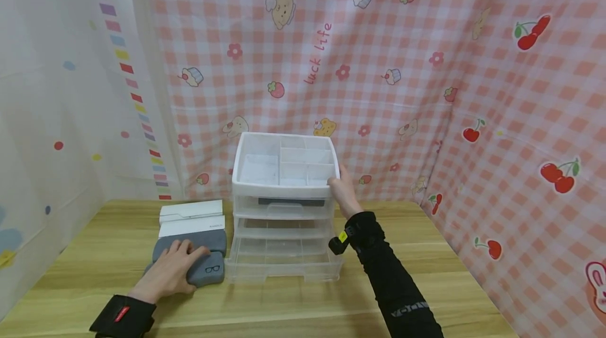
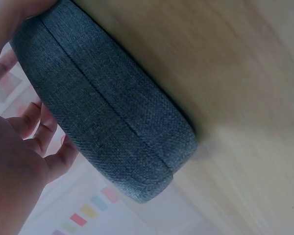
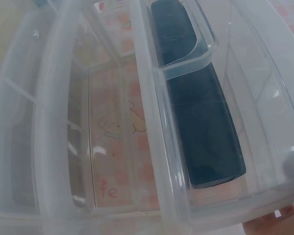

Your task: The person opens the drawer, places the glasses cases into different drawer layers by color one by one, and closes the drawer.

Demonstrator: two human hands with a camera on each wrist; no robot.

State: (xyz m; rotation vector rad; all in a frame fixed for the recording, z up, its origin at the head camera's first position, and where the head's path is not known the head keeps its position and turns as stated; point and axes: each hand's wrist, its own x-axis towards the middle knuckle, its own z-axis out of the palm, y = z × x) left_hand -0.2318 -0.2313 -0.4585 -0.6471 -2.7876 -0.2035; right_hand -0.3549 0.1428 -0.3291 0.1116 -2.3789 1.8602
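My left hand [image 1: 172, 269] lies over a grey fabric glasses case [image 1: 208, 268] with a small glasses print, at the left of the table. In the left wrist view the thumb is at one long side of the case [image 2: 103, 103] and the fingers curl at the other. A white and clear plastic drawer organizer [image 1: 284, 189] stands upright at the middle. With my right hand [image 1: 344, 191] I grip its right side, thumb at the top tray's rim. Inside its top drawer is a dark oblong case [image 3: 206, 127]. The lower two drawers jut forward, the bottom one [image 1: 284, 272] furthest.
Behind the left hand lie a second grey case [image 1: 213, 241] and white flat boxes [image 1: 191, 217], close to the organizer's left side. Patterned cloth [image 1: 379, 106] hangs behind and at both sides of the wooden table [image 1: 407, 275].
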